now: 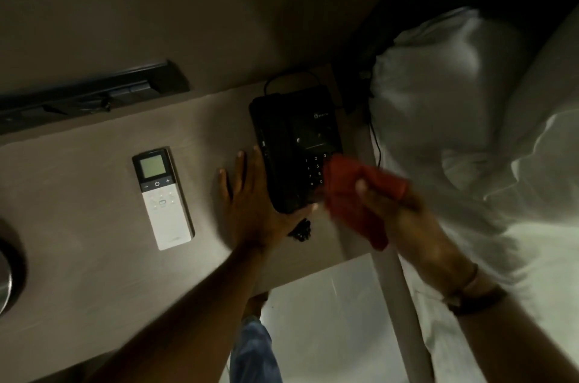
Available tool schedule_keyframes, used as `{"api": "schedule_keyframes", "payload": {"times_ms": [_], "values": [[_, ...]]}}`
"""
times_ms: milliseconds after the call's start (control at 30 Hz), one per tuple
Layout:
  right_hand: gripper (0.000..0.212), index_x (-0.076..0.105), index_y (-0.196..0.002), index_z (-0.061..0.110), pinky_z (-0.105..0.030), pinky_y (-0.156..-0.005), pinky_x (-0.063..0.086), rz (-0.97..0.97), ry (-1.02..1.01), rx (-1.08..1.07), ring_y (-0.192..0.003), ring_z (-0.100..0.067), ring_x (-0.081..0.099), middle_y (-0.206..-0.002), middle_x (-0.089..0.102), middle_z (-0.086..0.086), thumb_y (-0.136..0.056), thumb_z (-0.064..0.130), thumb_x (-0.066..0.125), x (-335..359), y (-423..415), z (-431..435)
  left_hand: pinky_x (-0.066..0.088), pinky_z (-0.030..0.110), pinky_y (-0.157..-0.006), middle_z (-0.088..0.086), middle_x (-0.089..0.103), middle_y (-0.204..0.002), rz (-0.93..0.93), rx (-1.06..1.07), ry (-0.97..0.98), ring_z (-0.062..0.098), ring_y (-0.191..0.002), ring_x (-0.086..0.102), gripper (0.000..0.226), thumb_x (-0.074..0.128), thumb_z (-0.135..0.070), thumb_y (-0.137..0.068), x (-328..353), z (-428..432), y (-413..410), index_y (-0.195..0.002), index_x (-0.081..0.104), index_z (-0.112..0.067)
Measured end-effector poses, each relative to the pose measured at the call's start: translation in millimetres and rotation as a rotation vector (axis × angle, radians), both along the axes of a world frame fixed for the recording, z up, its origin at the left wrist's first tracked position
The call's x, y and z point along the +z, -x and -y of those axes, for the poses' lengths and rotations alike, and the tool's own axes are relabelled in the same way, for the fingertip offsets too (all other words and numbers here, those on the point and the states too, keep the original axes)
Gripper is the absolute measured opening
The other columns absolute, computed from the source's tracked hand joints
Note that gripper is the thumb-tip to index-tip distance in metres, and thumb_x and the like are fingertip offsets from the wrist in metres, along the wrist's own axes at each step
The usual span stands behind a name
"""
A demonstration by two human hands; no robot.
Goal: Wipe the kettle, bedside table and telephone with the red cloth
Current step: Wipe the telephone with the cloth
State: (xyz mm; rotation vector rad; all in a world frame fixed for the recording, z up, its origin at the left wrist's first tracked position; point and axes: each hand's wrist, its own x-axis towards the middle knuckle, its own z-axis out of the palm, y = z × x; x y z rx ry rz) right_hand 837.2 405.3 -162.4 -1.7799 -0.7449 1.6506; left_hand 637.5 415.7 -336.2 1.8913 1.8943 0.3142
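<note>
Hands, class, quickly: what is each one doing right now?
Left hand: open, flat against the telephone, steadying it.
Right hand: closed on the red cloth, over the keypad.

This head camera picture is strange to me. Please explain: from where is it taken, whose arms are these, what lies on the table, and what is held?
A person wears the camera on the head; it looks down at their own two bare arms. There is no machine.

The left hand rests open against the side of the black telephone, steadying it. The right hand grips the red cloth over the keypad.

The bedside table also carries a white remote control. White bedding lies at the right.
</note>
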Motion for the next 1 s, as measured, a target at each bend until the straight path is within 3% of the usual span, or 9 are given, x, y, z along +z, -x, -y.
{"api": "schedule_keyframes", "payload": {"times_ms": [67,100,200,300,433,567,833,933,1000], "values": [[0.027,0.081,-0.118,0.047,-0.03,-0.099,0.063,0.146,-0.195,-0.008,-0.113,-0.007,0.081,-0.115,0.087,0.011,-0.094,0.055,0.074,3,2,-38,0.005,0.052,-0.135,0.006,0.037,-0.173,0.019,0.017,-0.006,0.027,-0.164,0.027,0.151,0.051,-0.11,-0.055,-1,0,-1,-0.17,0.022,-0.018],[0.039,0.074,-0.135,0.042,-0.031,-0.109,0.058,0.257,-0.287,0.046,-0.129,-0.007,0.073,-0.133,0.081,0.01,-0.098,0.052,0.067,-5,5,-57,0.009,0.054,-0.135,0.007,0.039,-0.172,0.021,0.019,-0.005,0.027,-0.163,0.029,0.151,0.05,-0.11,-0.054,-2,-1,-1,-0.17,0.023,-0.018],[0.061,0.044,-0.167,0.022,-0.052,-0.134,0.033,0.748,-0.406,0.461,-0.166,-0.029,0.033,-0.175,0.043,-0.006,-0.109,0.039,0.054,-52,26,-107,0.013,0.055,-0.134,0.008,0.042,-0.17,-0.008,0.029,-0.019,0.028,-0.161,0.033,0.151,0.048,-0.111,-0.053,1,-1,-2,-0.169,0.026,-0.018],[0.066,0.038,-0.169,0.019,-0.06,-0.135,0.021,0.996,-0.433,0.731,-0.17,-0.039,0.017,-0.18,0.033,-0.01,-0.109,0.042,0.054,-91,38,-107,0.019,0.057,-0.133,0.011,0.048,-0.167,-0.033,0.038,-0.064,0.028,-0.159,0.037,0.149,0.051,-0.11,-0.055,2,0,-3,-0.166,0.034,-0.013],[0.069,0.043,-0.166,0.01,-0.07,-0.129,0.029,0.977,-0.567,0.677,-0.166,-0.047,0.024,-0.177,0.037,-0.018,-0.107,0.047,0.048,-107,26,-60,0.011,0.052,-0.136,0.011,0.043,-0.17,-0.024,0.042,-0.033,0.026,-0.162,0.031,0.147,0.054,-0.109,-0.058,5,0,-1,-0.168,0.028,-0.015],[0.068,0.037,-0.168,0.011,-0.066,-0.131,0.031,1.008,-0.587,0.809,-0.168,-0.046,0.02,-0.179,0.03,-0.018,-0.108,0.041,0.05,-114,8,-1,0.012,0.055,-0.134,0.016,0.036,-0.174,-0.059,0.008,0.02,0.029,-0.164,0.026,0.151,0.055,-0.106,-0.056,9,0,0,-0.17,0.018,-0.014],[0.063,0.04,-0.167,0.016,-0.062,-0.133,0.032,0.894,-0.382,0.862,-0.168,-0.039,0.02,-0.179,0.031,-0.011,-0.108,0.037,0.045,-86,3,56,0.009,0.061,-0.135,0.017,0.027,-0.177,-0.031,-0.01,0.117,0.032,-0.166,0.016,0.15,0.069,-0.094,-0.06,26,-1,-1,-0.17,0.009,-0.013],[0.052,0.056,-0.158,0.032,-0.055,-0.127,0.045,0.488,-0.234,0.737,-0.16,-0.026,0.046,-0.167,0.056,0.0,-0.107,0.044,0.052,-12,82,68,0.005,0.061,-0.134,0.016,0.021,-0.178,-0.007,0.147,0.134,0.034,-0.167,0.014,0.157,0.061,-0.102,-0.054,86,12,85,-0.17,0.007,-0.011],[0.053,0.067,-0.144,0.045,-0.044,-0.114,0.06,0.087,0.025,0.325,-0.139,-0.017,0.069,-0.146,0.075,0.009,-0.095,0.066,0.068,17,75,72,-0.003,0.061,-0.134,0.013,0.006,-0.182,0.035,0.057,0.197,0.033,-0.169,0.001,0.159,0.059,-0.101,-0.053,93,6,82,-0.171,-0.003,-0.014]]}}
